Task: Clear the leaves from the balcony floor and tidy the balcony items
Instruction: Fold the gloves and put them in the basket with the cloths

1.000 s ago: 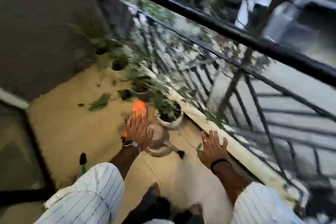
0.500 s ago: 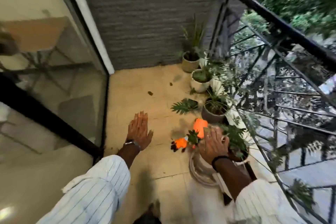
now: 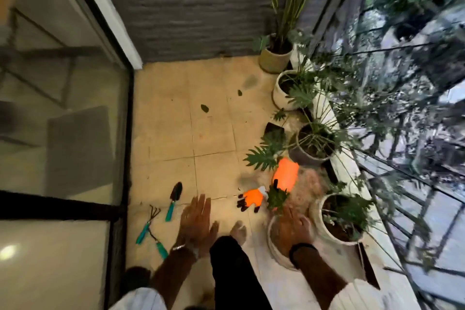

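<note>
Small dark leaves [image 3: 204, 108] lie on the tan balcony tiles, with another leaf [image 3: 239, 92] farther back. A big lobed green leaf [image 3: 261, 157] lies beside the pots. Orange gloves [image 3: 252, 197] and an orange object [image 3: 285, 175] lie on the floor ahead of me. A trowel [image 3: 173, 200] and a hand rake [image 3: 148, 224], both with teal handles, lie at the left. My left hand [image 3: 197, 221] hovers flat and empty over the tiles. My right hand [image 3: 293, 228] is spread above an empty white pot [image 3: 273, 249], holding nothing.
Several potted plants [image 3: 312, 143] line the black railing [image 3: 402, 184] on the right. A glass sliding door [image 3: 63, 108] runs along the left, a grey wall [image 3: 188, 7] closes the far end. My bare foot [image 3: 237, 230] stands between my hands.
My view has swung from the railing down to the floor. Both hands stay spread and empty; the right one has drifted over the empty white pot. The garden tools came into sight.
</note>
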### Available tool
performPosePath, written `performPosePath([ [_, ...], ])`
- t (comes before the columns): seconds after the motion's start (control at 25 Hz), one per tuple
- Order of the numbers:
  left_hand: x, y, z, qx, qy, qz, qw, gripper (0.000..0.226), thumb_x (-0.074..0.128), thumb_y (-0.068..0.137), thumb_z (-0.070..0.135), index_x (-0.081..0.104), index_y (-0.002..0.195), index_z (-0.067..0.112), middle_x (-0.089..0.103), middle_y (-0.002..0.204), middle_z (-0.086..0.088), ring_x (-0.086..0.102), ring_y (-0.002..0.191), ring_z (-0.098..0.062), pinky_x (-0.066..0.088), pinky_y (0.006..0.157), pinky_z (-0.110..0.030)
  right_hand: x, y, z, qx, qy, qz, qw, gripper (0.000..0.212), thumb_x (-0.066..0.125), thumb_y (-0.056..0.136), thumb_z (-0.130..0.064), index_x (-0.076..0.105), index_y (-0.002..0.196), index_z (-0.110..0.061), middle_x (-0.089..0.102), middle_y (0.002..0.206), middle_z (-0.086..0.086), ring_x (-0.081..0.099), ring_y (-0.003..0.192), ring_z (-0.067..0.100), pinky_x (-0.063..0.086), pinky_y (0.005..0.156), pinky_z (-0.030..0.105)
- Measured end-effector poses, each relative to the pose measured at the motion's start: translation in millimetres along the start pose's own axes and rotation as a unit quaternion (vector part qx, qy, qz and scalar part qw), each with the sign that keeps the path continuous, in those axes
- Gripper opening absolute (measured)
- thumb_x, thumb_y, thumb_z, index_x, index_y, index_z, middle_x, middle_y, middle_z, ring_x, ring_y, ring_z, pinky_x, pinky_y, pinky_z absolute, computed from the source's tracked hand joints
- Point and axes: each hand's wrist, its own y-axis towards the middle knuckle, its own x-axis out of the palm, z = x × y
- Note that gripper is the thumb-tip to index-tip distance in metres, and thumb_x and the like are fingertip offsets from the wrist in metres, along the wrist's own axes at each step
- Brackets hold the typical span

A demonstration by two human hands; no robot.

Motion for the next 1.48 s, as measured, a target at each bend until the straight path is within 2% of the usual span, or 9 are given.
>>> performPosePath([
  [0.24, 142, 135, -65, -0.057, -0.054, -0.069, 0.995, 0.072, 0.036, 0.087, 0.049, 0.048, 0.144, 0.005, 0.045, 0.150, -0.018, 0.040, 0.140, -0.035, 0.036, 0.111, -0.047, 65, 181, -22, -0.074, -0.035, -0.103, 0.991, 0.070, 0.033, 0.095, -0.049, 0.024, 0.156, -0.015, 0.004, 0.166, 0.010, 0.003, 0.153, 0.028, 0.011, 0.121, 0.046],
  [0.36, 232, 201, -96, -0.006, -0.029, -0.107, 0.994, 0.066, 0.043, 0.084, 0.045, 0.058, 0.134, 0.004, 0.054, 0.141, -0.021, 0.049, 0.131, -0.039, 0.033, 0.110, -0.048, 135, 289, -22, -0.080, -0.029, -0.122, 0.989, 0.068, 0.040, 0.093, -0.045, 0.033, 0.153, -0.012, 0.010, 0.165, 0.012, 0.010, 0.153, 0.028, 0.018, 0.120, 0.050],
  [0.52, 328, 276, -139, -0.021, -0.013, -0.143, 0.989, 0.074, 0.036, 0.080, 0.047, 0.057, 0.135, 0.002, 0.056, 0.139, -0.021, 0.054, 0.127, -0.040, 0.032, 0.110, -0.053, 225, 408, -25, -0.102, -0.096, -0.148, 0.979, 0.065, 0.041, 0.070, -0.044, 0.075, 0.108, -0.004, 0.063, 0.127, 0.024, 0.064, 0.115, 0.039, 0.052, 0.086, 0.060],
  [0.64, 369, 297, -161, -0.047, -0.020, -0.147, 0.988, 0.078, 0.028, 0.085, 0.051, 0.045, 0.145, 0.005, 0.047, 0.148, -0.017, 0.043, 0.138, -0.038, 0.019, 0.114, -0.048, 275, 464, -28, -0.108, -0.165, -0.188, 0.962, 0.059, 0.055, 0.078, -0.043, 0.061, 0.131, -0.017, 0.036, 0.153, 0.025, 0.035, 0.142, 0.041, 0.032, 0.106, 0.060],
  [0.72, 388, 296, -176, -0.028, -0.017, -0.158, 0.987, 0.071, 0.035, 0.083, 0.049, 0.060, 0.131, 0.003, 0.061, 0.132, -0.019, 0.058, 0.122, -0.040, 0.036, 0.106, -0.053, 297, 483, -31, -0.109, -0.181, -0.153, 0.965, 0.069, 0.059, 0.084, -0.044, 0.039, 0.149, -0.027, 0.013, 0.162, 0.018, 0.013, 0.149, 0.036, 0.019, 0.111, 0.057],
  [0.8, 396, 287, -194, -0.033, -0.039, -0.160, 0.986, 0.068, 0.040, 0.082, 0.045, 0.058, 0.131, 0.001, 0.058, 0.134, -0.022, 0.056, 0.122, -0.043, 0.043, 0.103, -0.060, 305, 485, -41, -0.102, -0.186, -0.146, 0.966, 0.069, 0.056, 0.088, -0.039, 0.034, 0.152, -0.022, 0.021, 0.160, 0.015, 0.024, 0.146, 0.031, 0.026, 0.109, 0.057],
  [0.92, 377, 270, -208, -0.048, -0.026, -0.190, 0.980, 0.079, 0.030, 0.085, 0.048, 0.034, 0.150, 0.004, 0.037, 0.154, -0.017, 0.036, 0.140, -0.039, 0.027, 0.115, -0.053, 279, 456, -51, -0.114, -0.195, -0.081, 0.971, 0.055, 0.066, 0.082, -0.029, 0.060, 0.134, -0.014, 0.050, 0.145, 0.014, 0.055, 0.121, 0.031, 0.043, 0.093, 0.054],
  [1.2, 231, 307, -164, -0.005, 0.002, -0.106, 0.994, 0.074, 0.038, 0.088, 0.046, 0.031, 0.151, 0.007, 0.039, 0.152, -0.013, 0.033, 0.142, -0.032, 0.020, 0.116, -0.044, 219, 441, -36, -0.096, -0.036, 0.008, 0.995, 0.073, 0.054, 0.084, -0.051, 0.031, 0.152, -0.038, 0.045, 0.147, 0.004, 0.041, 0.134, 0.028, 0.031, 0.107, 0.060],
  [1.48, 37, 311, -113, 0.018, 0.004, 0.012, 1.000, 0.075, 0.055, 0.089, 0.033, 0.025, 0.154, 0.010, 0.039, 0.152, -0.009, 0.038, 0.139, -0.030, 0.025, 0.114, -0.042, -55, 270, -137, -0.144, 0.030, 0.118, 0.982, 0.081, 0.042, 0.088, -0.025, 0.004, 0.159, -0.021, 0.011, 0.165, 0.000, 0.009, 0.152, 0.015, 0.015, 0.120, 0.047],
])
